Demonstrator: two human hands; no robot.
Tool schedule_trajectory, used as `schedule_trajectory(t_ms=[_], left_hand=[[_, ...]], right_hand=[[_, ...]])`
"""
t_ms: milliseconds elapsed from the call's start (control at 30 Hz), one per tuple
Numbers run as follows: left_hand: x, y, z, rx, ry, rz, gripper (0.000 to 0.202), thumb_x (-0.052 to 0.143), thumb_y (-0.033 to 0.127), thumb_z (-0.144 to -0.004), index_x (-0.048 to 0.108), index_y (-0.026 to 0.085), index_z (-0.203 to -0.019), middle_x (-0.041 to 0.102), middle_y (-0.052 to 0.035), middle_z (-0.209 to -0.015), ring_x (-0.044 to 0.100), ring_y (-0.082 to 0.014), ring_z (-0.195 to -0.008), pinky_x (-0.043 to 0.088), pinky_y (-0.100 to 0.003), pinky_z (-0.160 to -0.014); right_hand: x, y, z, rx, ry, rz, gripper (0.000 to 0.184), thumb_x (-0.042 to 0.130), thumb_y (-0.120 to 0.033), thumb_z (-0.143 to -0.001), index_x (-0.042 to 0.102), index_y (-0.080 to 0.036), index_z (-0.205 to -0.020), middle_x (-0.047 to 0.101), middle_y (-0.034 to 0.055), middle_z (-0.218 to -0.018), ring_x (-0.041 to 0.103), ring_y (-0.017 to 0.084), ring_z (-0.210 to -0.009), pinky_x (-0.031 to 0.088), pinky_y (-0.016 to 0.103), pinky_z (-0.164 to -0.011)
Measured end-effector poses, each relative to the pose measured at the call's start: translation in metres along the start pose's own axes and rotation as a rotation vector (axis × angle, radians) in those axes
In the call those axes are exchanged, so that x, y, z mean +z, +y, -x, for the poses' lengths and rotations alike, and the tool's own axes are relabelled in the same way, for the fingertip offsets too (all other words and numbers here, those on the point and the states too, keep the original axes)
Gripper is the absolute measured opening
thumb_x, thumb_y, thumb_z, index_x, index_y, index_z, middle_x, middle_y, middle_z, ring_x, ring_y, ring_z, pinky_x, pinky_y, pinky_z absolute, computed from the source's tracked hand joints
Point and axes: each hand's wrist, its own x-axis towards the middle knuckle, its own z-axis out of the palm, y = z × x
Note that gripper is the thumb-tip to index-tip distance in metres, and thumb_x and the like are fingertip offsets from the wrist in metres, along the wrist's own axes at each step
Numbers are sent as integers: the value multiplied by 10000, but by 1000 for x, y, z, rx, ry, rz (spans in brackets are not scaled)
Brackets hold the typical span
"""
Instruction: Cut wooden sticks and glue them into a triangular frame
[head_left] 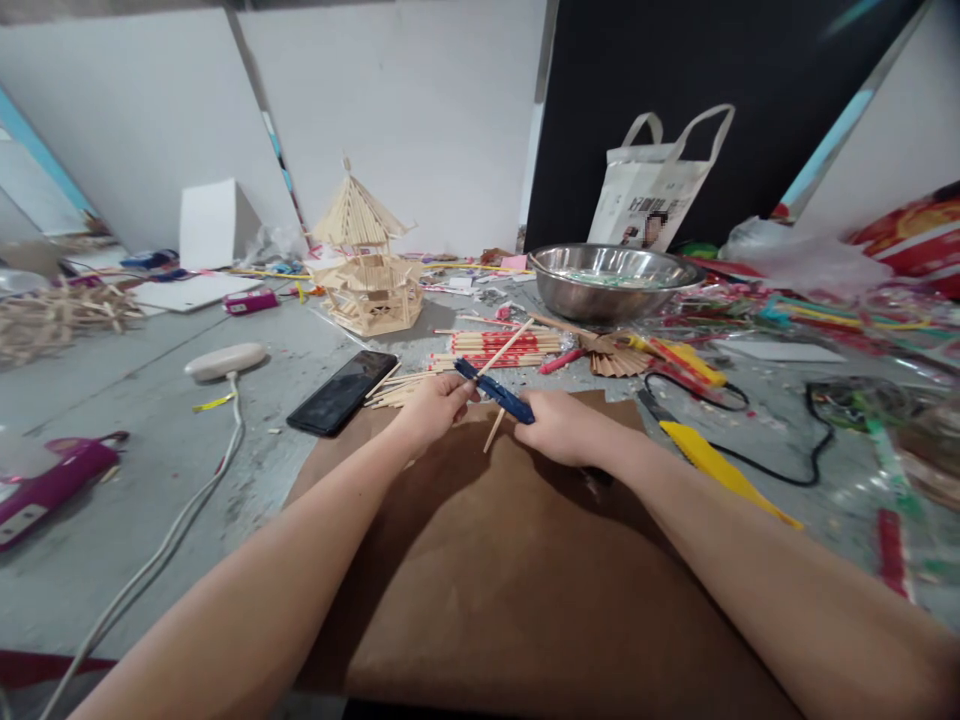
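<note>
My left hand [442, 405] is closed, its thumb and fingers pinching a thin pale wooden stick [508, 346] that slants up to the right. Closed around one end of a slim dark blue hand tool [504, 395] is my right hand [559, 425]. The tool's far end lies across the stick beside my left fingertips; its exact kind is hard to make out. Below the tool a stick end [493, 432] points down; I cannot tell whether it belongs to the same stick. Both hands are above a brown sheet [480, 580]. Just beyond lie bundled sticks with red wrappers [506, 345].
A pagoda model made of sticks [367, 290] stands behind a black phone [343, 392]. At the back are a metal bowl [600, 295] and a white tote bag [637, 195]. A yellow glue gun [686, 365], a yellow-handled tool [724, 470] and a white power cord [187, 520] flank the sheet.
</note>
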Motion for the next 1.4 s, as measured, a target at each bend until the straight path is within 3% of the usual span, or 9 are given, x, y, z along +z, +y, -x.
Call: schedule_trajectory(t_ms=[167,267,600,833,1000,1100,1233,1400], left_hand=[[6,-8,-3,-59,2,-154,306,373,369,-753,516,129,-628,384,54,-405,309,-48,-340,234,-174,-370],[8,-12,-5,-45,-3,-177,303,377,359,-747,498,135,-582,390,49,-407,325,-59,-352,247,-184,-379],[10,-9,-6,-57,15,-191,256,395,297,-729,436,156,-521,383,47,-415,329,-72,-383,237,-194,-396],[11,-12,-6,-61,14,-188,263,397,298,-733,452,152,-522,375,49,-403,307,-63,-367,214,-185,-379],[9,-16,-8,-53,23,-231,291,378,334,-746,493,143,-558,392,39,-414,326,-70,-373,225,-188,-378],[8,-14,-7,-2,56,-362,297,370,324,-751,510,139,-566,442,16,-460,393,-92,-436,260,-198,-414],[13,-7,0,73,99,-637,254,379,326,-753,527,144,-656,529,-27,-569,479,-134,-542,320,-226,-495],[22,-3,6,85,45,-852,266,431,414,-719,518,175,-798,598,-86,-748,551,-221,-692,380,-279,-559]], right_hand=[[1,-2,-3,131,-180,-120,133,415,-235,-650,523,-168,-692,550,11,-501,507,126,-441,330,195,-410],[2,-3,-5,186,-245,-191,105,418,-210,-621,502,-160,-656,530,10,-477,485,123,-379,335,203,-374],[3,-1,-10,228,-317,-321,108,431,-211,-594,430,-159,-499,497,6,-430,442,105,-350,334,203,-353],[10,1,-14,258,-265,-303,75,431,-222,-575,421,-169,-523,455,-18,-404,438,107,-334,328,204,-341],[9,4,-11,260,-297,-396,111,409,-234,-597,435,-161,-518,499,-2,-428,446,93,-349,342,191,-362],[-1,11,-12,261,-230,-302,163,401,-271,-626,461,-158,-526,519,18,-434,482,116,-382,358,204,-384],[-15,21,-16,266,-13,-100,199,404,-324,-663,509,-158,-629,582,58,-554,561,167,-527,394,233,-472],[-6,26,-20,335,206,236,430,427,-491,-666,520,-141,-898,597,145,-842,570,278,-763,414,342,-594]])
